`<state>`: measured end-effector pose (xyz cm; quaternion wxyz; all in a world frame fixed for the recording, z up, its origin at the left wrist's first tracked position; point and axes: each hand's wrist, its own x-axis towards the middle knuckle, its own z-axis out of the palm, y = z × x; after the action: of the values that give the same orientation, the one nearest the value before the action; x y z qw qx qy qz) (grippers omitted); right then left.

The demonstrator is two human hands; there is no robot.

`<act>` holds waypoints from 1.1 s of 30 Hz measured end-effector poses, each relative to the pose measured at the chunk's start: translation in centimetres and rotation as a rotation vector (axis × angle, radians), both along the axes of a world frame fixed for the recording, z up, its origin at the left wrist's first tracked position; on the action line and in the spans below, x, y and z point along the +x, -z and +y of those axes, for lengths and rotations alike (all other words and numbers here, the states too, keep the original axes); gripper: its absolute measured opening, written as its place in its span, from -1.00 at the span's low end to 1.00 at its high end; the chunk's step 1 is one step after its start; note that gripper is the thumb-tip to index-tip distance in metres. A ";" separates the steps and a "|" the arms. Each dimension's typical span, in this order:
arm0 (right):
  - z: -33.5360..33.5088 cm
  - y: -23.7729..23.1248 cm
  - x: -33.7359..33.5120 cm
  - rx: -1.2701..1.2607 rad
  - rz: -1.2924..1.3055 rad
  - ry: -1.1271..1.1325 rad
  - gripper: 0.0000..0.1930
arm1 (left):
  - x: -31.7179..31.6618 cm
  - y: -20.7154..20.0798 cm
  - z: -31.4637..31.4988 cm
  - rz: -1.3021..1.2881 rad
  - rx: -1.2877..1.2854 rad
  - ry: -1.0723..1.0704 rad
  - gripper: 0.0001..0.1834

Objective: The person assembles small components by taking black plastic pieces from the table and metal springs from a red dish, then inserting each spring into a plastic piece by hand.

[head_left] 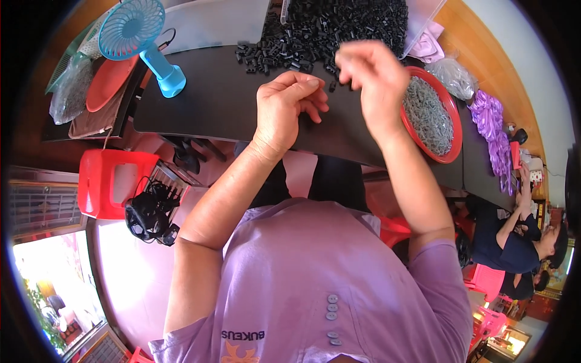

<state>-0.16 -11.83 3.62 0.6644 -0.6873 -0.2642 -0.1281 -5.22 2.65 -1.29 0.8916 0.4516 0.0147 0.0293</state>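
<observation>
My left hand [281, 109] is over the near part of the dark table [212, 103], its fingers curled and the thumb laid against the index finger. Whatever it pinches, if anything, is too small to make out. To its right, my right hand [378, 81] is raised and smeared by motion, so its grip does not show. Just beyond both hands lies a large heap of small black plastic pieces [345, 27], with a few strays on the near side. A red basin [458, 124] of small grey metal pieces [428, 115] stands beside my right wrist.
A blue desk fan [169, 78] stands at the left, near a red plate [109, 85] and a clear bag [71, 100]. Clear plastic bags [451, 77] and purple ribbon-like strips [489, 115] lie right. A red stool [91, 181] is left; other people [508, 242] sit far right.
</observation>
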 end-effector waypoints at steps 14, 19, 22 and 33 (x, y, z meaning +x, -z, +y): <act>4.1 -7.2 8.1 -0.245 -0.322 0.033 -0.74 | 1.4 -0.4 2.3 -0.401 1.309 -0.373 -0.94; -12.6 -2.3 5.7 -0.641 -0.152 0.284 -0.75 | 3.9 -1.1 -0.2 -0.624 1.535 -0.318 -0.91; -18.5 -0.2 4.0 -1.011 0.028 0.420 -0.71 | 5.3 -0.2 -1.3 -0.598 1.906 -0.242 -0.83; -19.5 2.0 1.9 -1.138 -0.329 0.360 -0.87 | 5.8 0.2 -1.9 -0.553 1.772 -0.166 -0.92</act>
<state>1.75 -31.37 1.57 0.1122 -0.9389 -0.2699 -0.1817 0.61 0.77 -1.49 0.1884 0.9418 -0.1937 0.1999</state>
